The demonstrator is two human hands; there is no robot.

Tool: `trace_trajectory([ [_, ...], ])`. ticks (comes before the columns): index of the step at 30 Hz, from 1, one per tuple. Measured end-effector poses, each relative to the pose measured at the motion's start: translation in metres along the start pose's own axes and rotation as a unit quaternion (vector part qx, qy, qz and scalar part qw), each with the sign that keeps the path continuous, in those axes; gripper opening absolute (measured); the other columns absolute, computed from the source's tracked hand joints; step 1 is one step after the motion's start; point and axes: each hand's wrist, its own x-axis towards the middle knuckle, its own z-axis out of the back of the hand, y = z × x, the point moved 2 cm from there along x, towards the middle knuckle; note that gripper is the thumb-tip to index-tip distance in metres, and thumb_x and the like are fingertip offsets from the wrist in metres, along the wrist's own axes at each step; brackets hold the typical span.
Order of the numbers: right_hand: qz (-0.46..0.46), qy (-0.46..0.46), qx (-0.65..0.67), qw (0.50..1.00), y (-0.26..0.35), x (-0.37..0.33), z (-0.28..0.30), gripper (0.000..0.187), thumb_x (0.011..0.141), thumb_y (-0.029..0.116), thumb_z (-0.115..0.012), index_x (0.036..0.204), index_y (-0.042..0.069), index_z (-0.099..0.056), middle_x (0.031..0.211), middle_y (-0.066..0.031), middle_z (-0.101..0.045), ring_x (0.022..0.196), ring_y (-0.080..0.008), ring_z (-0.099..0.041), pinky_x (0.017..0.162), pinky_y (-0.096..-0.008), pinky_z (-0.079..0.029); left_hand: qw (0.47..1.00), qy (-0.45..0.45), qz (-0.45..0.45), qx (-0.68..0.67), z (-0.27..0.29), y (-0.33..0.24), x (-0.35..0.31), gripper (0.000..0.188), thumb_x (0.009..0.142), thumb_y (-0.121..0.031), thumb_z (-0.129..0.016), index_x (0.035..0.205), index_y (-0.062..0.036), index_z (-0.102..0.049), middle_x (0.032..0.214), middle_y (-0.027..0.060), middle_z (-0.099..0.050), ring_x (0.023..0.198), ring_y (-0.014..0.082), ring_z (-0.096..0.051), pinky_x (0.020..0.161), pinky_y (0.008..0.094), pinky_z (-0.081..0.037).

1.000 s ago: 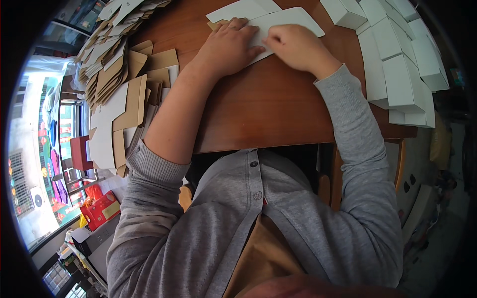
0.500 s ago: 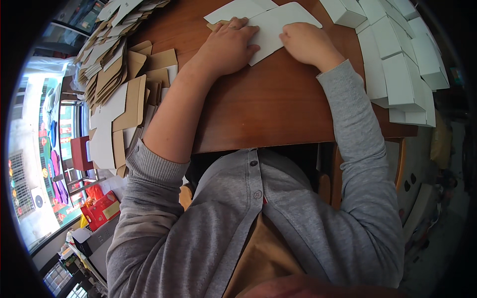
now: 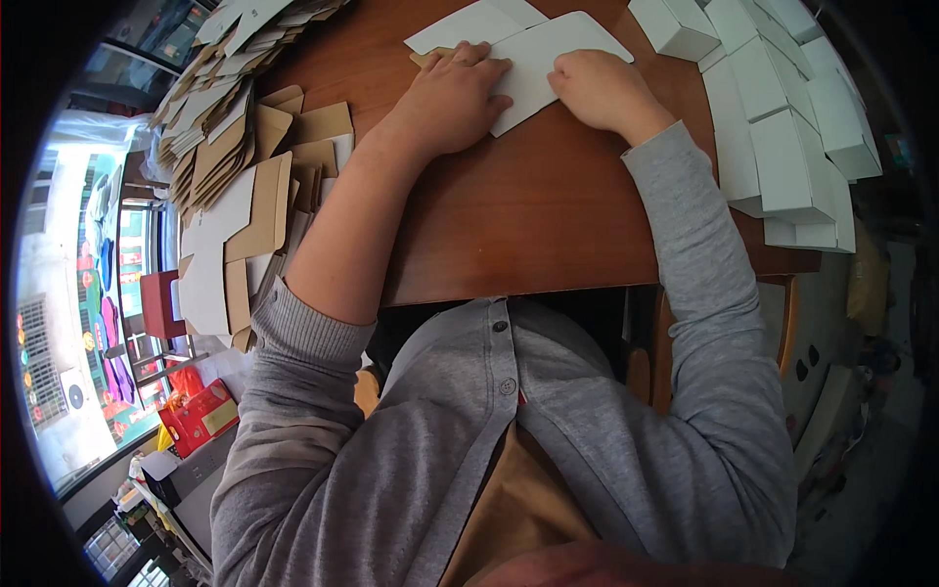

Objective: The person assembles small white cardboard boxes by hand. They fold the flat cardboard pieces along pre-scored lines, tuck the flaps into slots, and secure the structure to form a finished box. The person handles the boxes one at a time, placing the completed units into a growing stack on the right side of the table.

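A white cardboard box blank (image 3: 533,73) with a brown inner side lies at the far middle of the table, partly folded. My left hand (image 3: 452,98) rests on its left part, fingers spread and lying flat. At the blank's right near edge is my right hand (image 3: 608,93), its fingers curled and closed on the cardboard. The fingertips of the right hand are hidden under the knuckles. Behind the left hand, another white panel (image 3: 469,24) reaches toward the far edge; whether it belongs to the same blank I cannot tell.
Flat white-and-brown box blanks (image 3: 220,220) are heaped along the left side of the brown table (image 3: 518,225). Several folded white boxes (image 3: 787,147) are stacked at the right. Below on the left stands a red box (image 3: 199,416). The table's near edge lies just before my body.
Very little differs. The whole picture has shifted slightly downward, and both hands keep their places on the blank.
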Motion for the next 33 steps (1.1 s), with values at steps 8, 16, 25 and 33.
trace_trajectory([
  [8, 0.11, 0.01, 0.039, 0.993, 0.04, -0.014, -0.011, 0.033, 0.097, 0.025, -0.053, 0.084, -0.001, -0.07, 0.086, -0.0234, -0.07, 0.086, -0.0435, -0.068, 0.081, -0.0516, -0.055, 1.0, 0.009, 0.008, -0.001, 0.002, 0.0, -0.003, 0.051, 0.102, -0.03, -0.062, 0.149, -0.0108, -0.055, 0.16, 0.0201, -0.044, 0.151, 0.0388, -0.037, 0.126, 0.0496, -0.028],
  [16, -0.005, 0.003, 0.0, 1.0, 0.007, -0.001, 0.002, 0.034, 0.096, 0.024, -0.05, 0.092, 0.0, -0.074, 0.099, -0.0225, -0.073, 0.093, -0.0409, -0.07, 0.086, -0.0518, -0.056, 1.0, 0.009, 0.008, -0.005, 0.004, -0.002, -0.001, 0.052, 0.102, -0.031, -0.063, 0.149, -0.0096, -0.055, 0.16, 0.021, -0.044, 0.151, 0.0396, -0.037, 0.126, 0.0495, -0.028],
  [25, 0.138, 0.018, 0.055, 0.989, 0.049, -0.021, -0.013, 0.029, 0.094, 0.022, -0.052, 0.09, 0.002, -0.072, 0.092, -0.0232, -0.072, 0.089, -0.0425, -0.069, 0.084, -0.0504, -0.055, 1.0, 0.011, 0.007, 0.014, 0.002, -0.002, -0.002, 0.051, 0.102, -0.03, -0.062, 0.148, -0.0095, -0.055, 0.16, 0.0203, -0.044, 0.151, 0.0389, -0.037, 0.126, 0.0494, -0.027],
  [33, 0.004, -0.008, 0.005, 1.0, 0.009, -0.005, 0.002, 0.03, 0.095, 0.023, -0.052, 0.088, 0.001, -0.071, 0.092, -0.0212, -0.072, 0.089, -0.0425, -0.069, 0.083, -0.0512, -0.055, 1.0, 0.015, 0.011, -0.009, 0.005, -0.003, -0.001, 0.051, 0.102, -0.029, -0.063, 0.149, -0.0096, -0.055, 0.161, 0.0202, -0.043, 0.152, 0.0388, -0.035, 0.126, 0.0488, -0.027],
])
